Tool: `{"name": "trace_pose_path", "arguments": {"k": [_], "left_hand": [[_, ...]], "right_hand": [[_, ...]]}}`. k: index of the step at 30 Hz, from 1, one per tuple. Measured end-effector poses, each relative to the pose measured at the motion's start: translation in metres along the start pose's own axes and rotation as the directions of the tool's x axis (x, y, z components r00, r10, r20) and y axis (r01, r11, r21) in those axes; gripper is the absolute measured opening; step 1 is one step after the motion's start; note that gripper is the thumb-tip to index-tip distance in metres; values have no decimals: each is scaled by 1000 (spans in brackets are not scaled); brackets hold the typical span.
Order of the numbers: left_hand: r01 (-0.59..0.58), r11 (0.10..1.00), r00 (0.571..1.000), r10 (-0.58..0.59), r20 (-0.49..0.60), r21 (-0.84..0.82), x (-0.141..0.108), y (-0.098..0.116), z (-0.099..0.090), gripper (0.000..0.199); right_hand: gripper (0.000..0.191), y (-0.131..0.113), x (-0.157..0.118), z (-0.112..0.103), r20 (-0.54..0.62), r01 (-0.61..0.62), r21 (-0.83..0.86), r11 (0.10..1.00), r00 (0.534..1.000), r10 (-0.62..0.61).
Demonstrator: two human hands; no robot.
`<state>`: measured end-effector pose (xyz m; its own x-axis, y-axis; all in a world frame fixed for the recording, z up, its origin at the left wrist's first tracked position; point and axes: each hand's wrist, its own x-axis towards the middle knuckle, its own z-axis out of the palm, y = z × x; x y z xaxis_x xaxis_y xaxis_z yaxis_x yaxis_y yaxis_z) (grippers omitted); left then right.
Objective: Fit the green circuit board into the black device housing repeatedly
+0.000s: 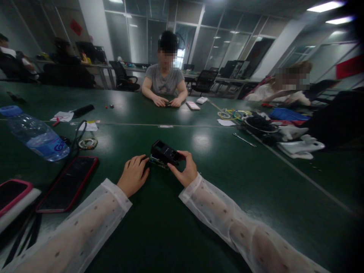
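My right hand (184, 168) grips the right end of a black plastic housing (165, 151) between thumb and fingers. The housing is tilted, and its upper side has a rectangular opening. Under it, a green circuit board (158, 162) shows along the near edge; I cannot tell whether the two are joined. My left hand (134, 172) rests on the table with its fingers apart and slightly bent, the fingertips close to the left end of the board. Whether they touch it is unclear. Sheer white dotted sleeves cover both forearms.
Left on the green table (216, 182) are a water bottle (40, 136), a red-cased phone (69, 184), a pink-edged phone (13, 193) and a bracelet (88, 143). A wrench (244, 140) and piled cables (258, 123) lie right. Across sits a person (165, 79); another is far right.
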<state>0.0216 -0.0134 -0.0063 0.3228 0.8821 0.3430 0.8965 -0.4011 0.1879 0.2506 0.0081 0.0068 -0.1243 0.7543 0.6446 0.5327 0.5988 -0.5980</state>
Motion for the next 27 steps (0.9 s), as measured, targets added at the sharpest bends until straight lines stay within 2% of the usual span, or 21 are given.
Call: {"name": "trace_pose_path", "arguments": {"k": [16, 20, 27], "left_hand": [[-16, 1000, 1000, 16, -14, 19, 0, 0, 0, 35], [-5, 1000, 1000, 5, -11, 17, 0, 0, 0, 35], [16, 1000, 1000, -16, -17, 11, 0, -1, 2, 40]], "right_hand": [[50, 7, 1, 2, 64, -22, 68, 997, 998, 18], [52, 15, 0, 5, 68, -72, 99, 993, 996, 65], [51, 20, 0, 7, 150, -98, 92, 991, 985, 83]]}}
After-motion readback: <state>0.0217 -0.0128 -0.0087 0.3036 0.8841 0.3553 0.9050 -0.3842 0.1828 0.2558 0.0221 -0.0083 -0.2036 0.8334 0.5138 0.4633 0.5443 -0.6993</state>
